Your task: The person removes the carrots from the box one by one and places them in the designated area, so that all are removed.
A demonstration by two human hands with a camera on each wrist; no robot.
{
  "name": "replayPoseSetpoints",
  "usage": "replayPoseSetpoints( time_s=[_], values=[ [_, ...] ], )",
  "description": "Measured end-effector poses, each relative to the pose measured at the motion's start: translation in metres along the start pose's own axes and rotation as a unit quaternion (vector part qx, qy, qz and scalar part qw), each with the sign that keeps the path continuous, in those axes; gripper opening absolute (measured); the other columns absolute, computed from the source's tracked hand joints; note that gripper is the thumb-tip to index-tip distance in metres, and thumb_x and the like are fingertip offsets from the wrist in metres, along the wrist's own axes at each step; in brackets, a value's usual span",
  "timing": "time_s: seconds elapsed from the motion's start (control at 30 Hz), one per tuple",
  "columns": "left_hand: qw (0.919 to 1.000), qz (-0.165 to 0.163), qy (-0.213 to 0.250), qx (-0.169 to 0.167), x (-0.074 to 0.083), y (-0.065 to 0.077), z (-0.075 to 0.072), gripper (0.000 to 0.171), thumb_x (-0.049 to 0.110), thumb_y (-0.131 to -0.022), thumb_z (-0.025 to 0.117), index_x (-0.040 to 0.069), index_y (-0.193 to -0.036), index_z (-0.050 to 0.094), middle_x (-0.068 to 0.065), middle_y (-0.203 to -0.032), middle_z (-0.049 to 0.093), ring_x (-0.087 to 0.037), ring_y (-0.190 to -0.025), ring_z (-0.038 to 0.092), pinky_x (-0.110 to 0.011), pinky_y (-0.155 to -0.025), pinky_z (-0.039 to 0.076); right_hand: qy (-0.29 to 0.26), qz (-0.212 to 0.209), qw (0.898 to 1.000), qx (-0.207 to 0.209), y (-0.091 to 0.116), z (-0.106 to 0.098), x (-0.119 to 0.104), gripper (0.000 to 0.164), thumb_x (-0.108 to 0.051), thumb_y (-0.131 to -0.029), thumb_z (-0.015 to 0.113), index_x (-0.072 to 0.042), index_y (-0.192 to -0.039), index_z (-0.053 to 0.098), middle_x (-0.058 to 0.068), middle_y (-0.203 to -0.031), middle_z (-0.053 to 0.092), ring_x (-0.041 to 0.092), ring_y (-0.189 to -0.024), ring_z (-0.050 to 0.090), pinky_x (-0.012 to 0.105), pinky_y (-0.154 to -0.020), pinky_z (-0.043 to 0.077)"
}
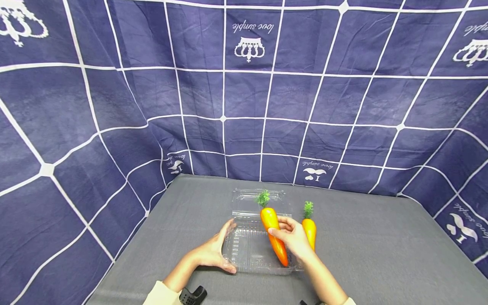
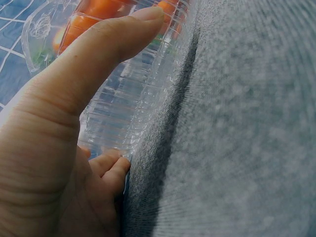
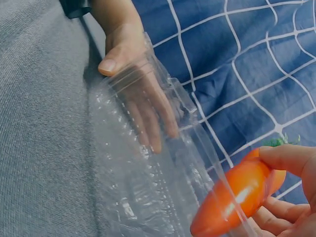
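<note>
An orange carrot [image 1: 270,218] with a feathery green top is held by my right hand [image 1: 294,237], thumb on one side and fingers on the other. It slants over the right part of a clear plastic hinged container [image 1: 248,250], its tip pointing down toward me. In the right wrist view the carrot [image 3: 239,195] shows partly through the clear plastic. My left hand [image 1: 213,250] holds the container's left end, thumb at the near corner and fingers along the far side. The container's lid [image 1: 244,201] lies folded back, away from me.
A second carrot [image 1: 309,228], more yellow-orange, lies on the grey cloth surface [image 1: 366,250] right of the container, its lower end partly hidden by my right hand. A dark blue cloth [image 1: 198,93] with white grid lines hangs behind and along the sides.
</note>
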State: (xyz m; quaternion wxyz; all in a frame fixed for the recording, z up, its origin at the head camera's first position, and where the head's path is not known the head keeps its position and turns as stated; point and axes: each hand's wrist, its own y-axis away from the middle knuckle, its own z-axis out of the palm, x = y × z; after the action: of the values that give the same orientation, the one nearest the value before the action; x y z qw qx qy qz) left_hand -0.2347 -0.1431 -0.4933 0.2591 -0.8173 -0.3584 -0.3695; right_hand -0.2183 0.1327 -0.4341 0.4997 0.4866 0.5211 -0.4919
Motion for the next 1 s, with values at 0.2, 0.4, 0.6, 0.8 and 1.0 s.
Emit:
replayPoseSetpoints(
  time_s=[0.2, 0.4, 0.6, 0.8, 1.0],
  values=[
    [1.0, -0.002, -0.001, 0.004, 0.0, 0.0, -0.001, 0.137, 0.029, -0.057, 0.096, 0.0, -0.153, 0.003, -0.023, -0.154, 0.027, -0.039, -0.14, 0.027, -0.055, -0.111, 0.023, -0.024, 0.03, 0.999, 0.034, 0.001, -0.006, -0.005, 0.044, 0.0, -0.081, 0.073, 0.009, -0.12, 0.056, 0.004, -0.086, 0.065, 0.014, -0.073, 0.061, 0.025, -0.059, 0.049],
    [1.0, 0.001, -0.001, 0.003, -0.001, 0.0, 0.0, 0.137, 0.029, -0.057, 0.096, 0.0, -0.153, 0.002, -0.022, -0.154, 0.027, -0.039, -0.14, 0.027, -0.054, -0.111, 0.023, -0.037, 0.044, 0.997, 0.048, 0.002, -0.016, -0.009, 0.045, -0.003, -0.084, 0.071, 0.008, -0.123, 0.053, 0.003, -0.089, 0.065, 0.014, -0.072, 0.063, 0.026, -0.058, 0.05],
    [1.0, 0.003, 0.003, 0.001, 0.0, -0.001, 0.0, 0.138, 0.029, -0.057, 0.096, 0.0, -0.153, 0.002, -0.023, -0.154, 0.027, -0.039, -0.141, 0.026, -0.054, -0.112, 0.022, -0.055, 0.04, 0.996, 0.056, 0.006, -0.028, -0.012, 0.044, -0.001, -0.085, 0.069, 0.01, -0.124, 0.051, 0.004, -0.088, 0.067, 0.014, -0.071, 0.065, 0.028, -0.06, 0.054],
    [0.9999, -0.003, 0.015, 0.0, -0.001, 0.0, 0.001, 0.138, 0.03, -0.056, 0.096, 0.001, -0.154, 0.002, -0.022, -0.155, 0.027, -0.036, -0.141, 0.026, -0.052, -0.112, 0.022, -0.053, 0.039, 0.995, 0.07, 0.011, -0.042, -0.014, 0.049, -0.002, -0.087, 0.067, 0.011, -0.129, 0.046, 0.003, -0.089, 0.066, 0.015, -0.071, 0.065, 0.03, -0.063, 0.056],
    [0.9999, -0.007, 0.015, 0.003, -0.001, 0.0, 0.001, 0.139, 0.031, -0.055, 0.096, 0.002, -0.154, 0.003, -0.02, -0.154, 0.028, -0.035, -0.141, 0.027, -0.053, -0.112, 0.022, -0.047, 0.038, 0.994, 0.091, 0.012, -0.053, -0.012, 0.046, -0.003, -0.087, 0.068, 0.011, -0.126, 0.048, -0.001, -0.085, 0.067, 0.012, -0.068, 0.064, 0.028, -0.06, 0.054]
  ],
)
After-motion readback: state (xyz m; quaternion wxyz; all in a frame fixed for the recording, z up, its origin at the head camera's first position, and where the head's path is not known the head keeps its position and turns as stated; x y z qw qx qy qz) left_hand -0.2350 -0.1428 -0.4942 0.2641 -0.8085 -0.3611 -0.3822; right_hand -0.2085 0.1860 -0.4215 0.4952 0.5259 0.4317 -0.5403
